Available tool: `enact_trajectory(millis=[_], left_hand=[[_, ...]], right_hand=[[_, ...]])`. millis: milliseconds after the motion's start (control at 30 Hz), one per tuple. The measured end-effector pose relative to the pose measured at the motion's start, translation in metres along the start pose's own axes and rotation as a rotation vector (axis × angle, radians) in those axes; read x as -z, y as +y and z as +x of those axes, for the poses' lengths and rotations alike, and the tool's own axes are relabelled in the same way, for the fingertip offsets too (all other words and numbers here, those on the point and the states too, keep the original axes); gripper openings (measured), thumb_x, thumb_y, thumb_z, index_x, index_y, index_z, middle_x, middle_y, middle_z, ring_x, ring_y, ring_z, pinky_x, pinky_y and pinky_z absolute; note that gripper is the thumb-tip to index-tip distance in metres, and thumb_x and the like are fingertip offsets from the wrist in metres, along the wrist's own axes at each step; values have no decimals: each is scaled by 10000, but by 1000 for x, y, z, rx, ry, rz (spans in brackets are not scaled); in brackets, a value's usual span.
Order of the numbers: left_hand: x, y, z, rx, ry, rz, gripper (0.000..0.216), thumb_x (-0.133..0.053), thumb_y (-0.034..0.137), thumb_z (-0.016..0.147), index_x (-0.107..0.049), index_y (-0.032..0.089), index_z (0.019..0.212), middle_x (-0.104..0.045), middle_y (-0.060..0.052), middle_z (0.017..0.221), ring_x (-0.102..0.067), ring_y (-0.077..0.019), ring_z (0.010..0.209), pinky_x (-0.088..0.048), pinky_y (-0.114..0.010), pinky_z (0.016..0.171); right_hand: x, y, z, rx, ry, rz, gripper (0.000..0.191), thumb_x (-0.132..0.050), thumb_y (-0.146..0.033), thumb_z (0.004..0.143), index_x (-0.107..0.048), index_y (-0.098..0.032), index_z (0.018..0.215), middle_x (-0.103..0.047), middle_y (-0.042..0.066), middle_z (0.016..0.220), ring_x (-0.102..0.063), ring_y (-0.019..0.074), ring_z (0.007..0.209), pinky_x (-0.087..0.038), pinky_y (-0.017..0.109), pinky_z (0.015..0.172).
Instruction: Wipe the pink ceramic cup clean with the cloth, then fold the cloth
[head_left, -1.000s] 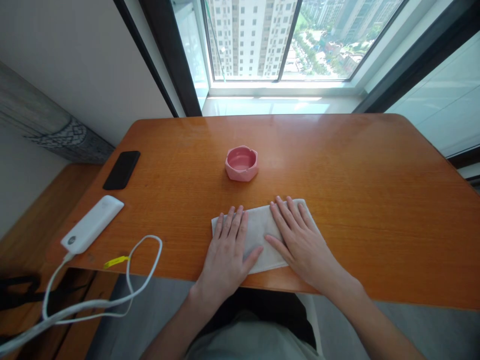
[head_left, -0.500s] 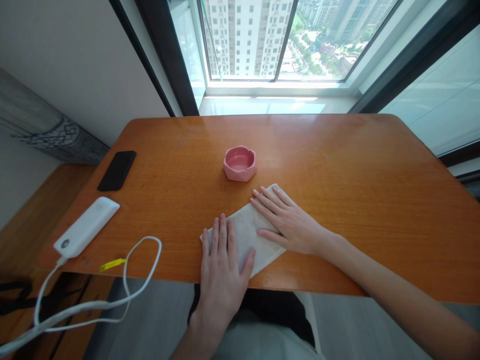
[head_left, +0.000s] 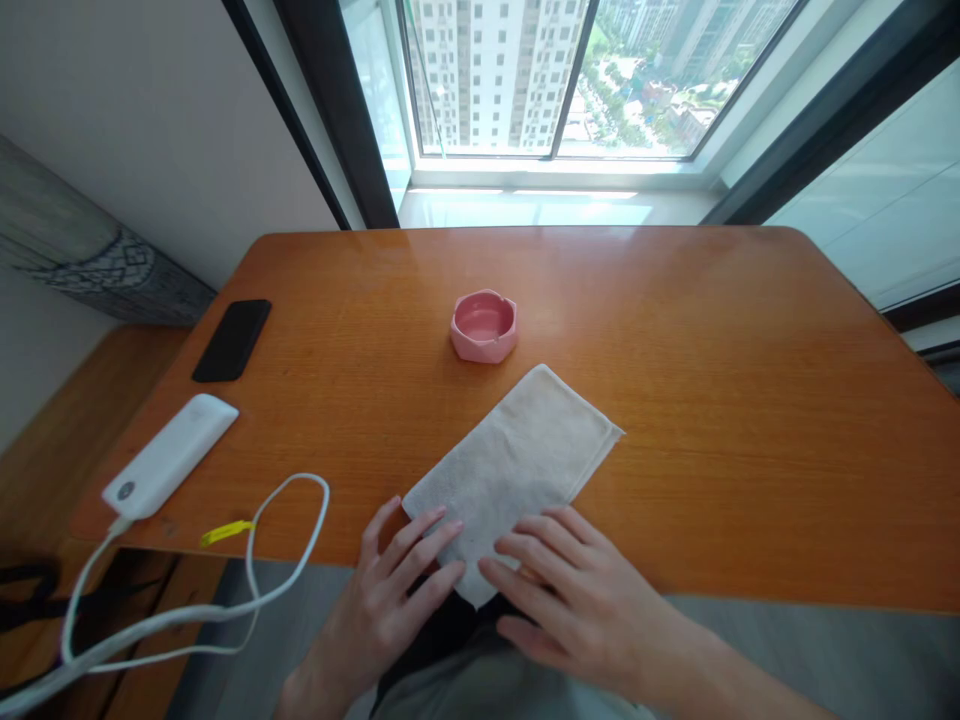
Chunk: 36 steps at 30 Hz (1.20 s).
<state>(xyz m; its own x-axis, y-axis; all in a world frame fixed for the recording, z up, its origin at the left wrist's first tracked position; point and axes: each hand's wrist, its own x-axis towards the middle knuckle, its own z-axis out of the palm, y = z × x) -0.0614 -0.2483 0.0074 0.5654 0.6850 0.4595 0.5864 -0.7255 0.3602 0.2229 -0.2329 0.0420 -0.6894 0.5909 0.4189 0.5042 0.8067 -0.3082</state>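
A folded white cloth (head_left: 517, 450) lies slantwise on the wooden table, its near corner reaching past the front edge. My left hand (head_left: 394, 590) is at the cloth's near left corner, fingers apart and slightly bent, the fingertips over or beside its edge. Over the cloth's near right side is my right hand (head_left: 577, 600), palm down with loosely curved fingers and nothing visibly held. Whether the fingertips press on the cloth I cannot tell. Just beyond the cloth stands a pink six-sided ashtray (head_left: 484, 328).
A black phone (head_left: 232, 340) lies at the table's left side. Nearer is a white power bank (head_left: 171, 455) with a white cable (head_left: 304, 560) looping over the front edge, a yellow tag (head_left: 226, 533) on it. Behind the wooden table (head_left: 712, 400) is a window (head_left: 555, 90).
Both hands have drawn back toward my body from lying flat on the cloth. More of the cloth shows, and it has shifted toward me, its near corner now past the edge.
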Motion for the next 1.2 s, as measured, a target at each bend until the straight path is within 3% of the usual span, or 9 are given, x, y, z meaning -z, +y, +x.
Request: enact_trajectory(millis=[67,233,400,533,633,767,1000,1100,1200], left_hand=[[1,6,4,-18,21,-43,157,-656,105,1086,-776,194,1135,-846,-57,1320,-696,-190,1422,-206,-470,1461],[7,17,14,-82,44,-163,132,-614,151,1097,-741,179,1075,-868,-35,1134,-784,-155,1164,-311,-414,1422],[19,1,4,-37,33,-200,213,-578,82,1093,-743,190,1174,-844,-66,1254,-714,-190,1337,-331,-475,1399],[23,-9,12,9,33,-358,110,-646,147,1085,-727,210,1123,-834,-48,1163,-736,-194,1240,-422,-443,1321],[15,-9,37,84,119,-464,42,-707,246,1093,-728,215,1111,-809,-22,1052,-751,-177,1045,-541,-378,1136],[-1,-10,87,399,118,-517,34,-760,232,1064,-739,244,1042,-747,33,926,-700,-132,863,-536,-260,805],[-28,-37,171,429,-162,-350,140,-800,266,1028,-716,188,947,-722,-12,956,-655,-188,882,-489,-328,831],[-39,-45,183,442,-233,-299,147,-787,265,1029,-706,187,934,-709,-8,933,-631,-183,835,-466,-328,792],[-41,-47,182,433,-201,-330,144,-778,267,1031,-714,184,931,-700,-9,926,-629,-177,833,-465,-316,776]], right_hand=[[-17,-18,-7,-20,-10,-30,284,-689,-322,1080,-758,-162,1305,-835,76,1172,-732,267,1018,-563,475,910],[-37,-32,-16,-88,208,90,271,-486,-103,1078,-749,-147,1131,-845,78,1015,-727,213,907,-560,402,836],[-25,-30,-29,-181,288,338,212,-482,-224,1115,-682,-161,1149,-831,113,980,-776,214,867,-638,372,779],[-9,-31,-38,-271,271,441,148,-587,-259,1118,-686,-184,1197,-832,99,1010,-820,191,899,-670,297,809],[3,-28,-36,-435,303,448,126,-656,-198,1068,-720,-223,1174,-819,54,999,-819,157,878,-653,222,768],[18,-7,-22,-646,361,359,61,-723,-200,1048,-741,-259,1053,-751,-10,871,-747,125,745,-591,205,665],[35,54,-15,-719,272,-14,150,-713,-381,1083,-758,-247,1033,-777,38,990,-725,182,778,-577,309,684],[32,68,-16,-751,223,-77,223,-684,-438,1093,-755,-251,993,-778,50,977,-741,234,882,-567,333,687],[28,73,-16,-785,214,-23,224,-685,-438,1094,-762,-257,986,-777,38,972,-732,208,822,-565,320,663]])
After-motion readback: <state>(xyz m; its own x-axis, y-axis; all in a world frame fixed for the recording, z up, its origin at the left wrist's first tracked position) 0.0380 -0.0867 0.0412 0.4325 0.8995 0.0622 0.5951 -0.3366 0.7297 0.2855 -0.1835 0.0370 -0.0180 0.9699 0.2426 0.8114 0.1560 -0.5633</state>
